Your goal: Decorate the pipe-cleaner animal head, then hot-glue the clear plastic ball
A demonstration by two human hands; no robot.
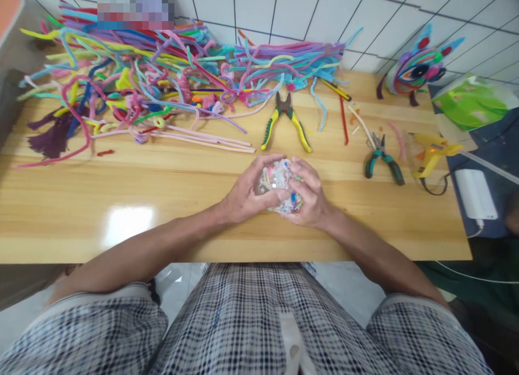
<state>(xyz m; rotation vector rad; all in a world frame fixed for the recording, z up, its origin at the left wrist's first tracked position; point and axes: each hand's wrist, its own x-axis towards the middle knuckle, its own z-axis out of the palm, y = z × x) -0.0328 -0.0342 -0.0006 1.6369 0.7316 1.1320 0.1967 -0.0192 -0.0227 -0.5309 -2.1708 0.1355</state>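
Note:
Between both hands, near the front middle of the table, is a roundish, shiny, see-through bundle (279, 175) with many small coloured bits in it. Its exact kind I cannot make out. My left hand (251, 191) wraps its left side, thumb lying across the front. On the other side my right hand (310, 193) curls its fingers over the top and right of the bundle. The palms hide part of it. Just beyond the hands lie yellow-and-green handled pliers (285, 118), jaws pointing away from me.
A tangled heap of pipe cleaners (133, 88) spreads over the back left. At the right are green-handled pliers (383, 161), a yellow hot glue gun (436, 150), a white power block (475, 193) and a colourful pipe-cleaner animal head (417, 69). A yellow cutter knife (336, 89) lies near the wall.

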